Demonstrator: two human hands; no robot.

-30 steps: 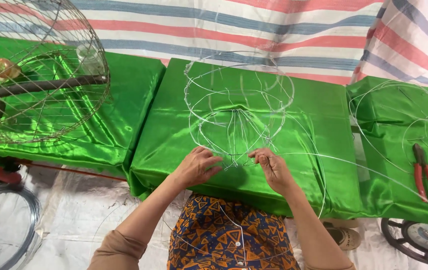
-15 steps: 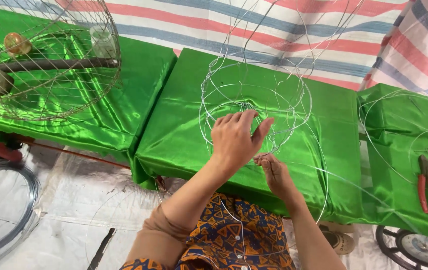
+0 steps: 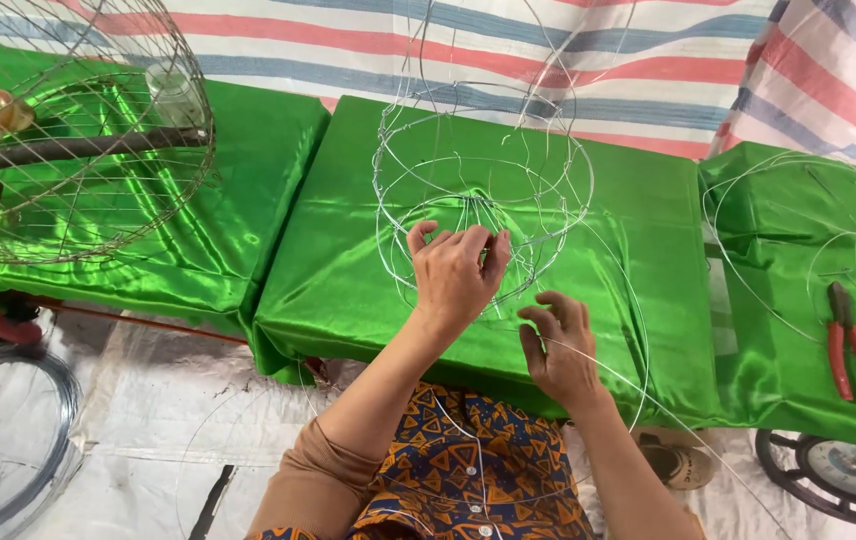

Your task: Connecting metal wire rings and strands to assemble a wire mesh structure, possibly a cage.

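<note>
At the far left a domed wire cage (image 3: 78, 130) sat on the green satin table (image 3: 328, 290), enclosing a dark bar and a few small pale and amber pieces too blurred to name. Below, a coil of wire (image 3: 8, 450) lay on the floor. In the middle, a half-formed wire frame (image 3: 483, 175) stood upright near the table's front edge. The left hand (image 3: 458, 270) gripped its lower rings, fingers curled together around the wires. Just beside it, the right hand (image 3: 560, 345) pinched a loose wire strand (image 3: 628, 385) at the front edge. Red-handled pliers (image 3: 848, 340) lay toward the right edge, among loose wire hoops (image 3: 798, 250).
</note>
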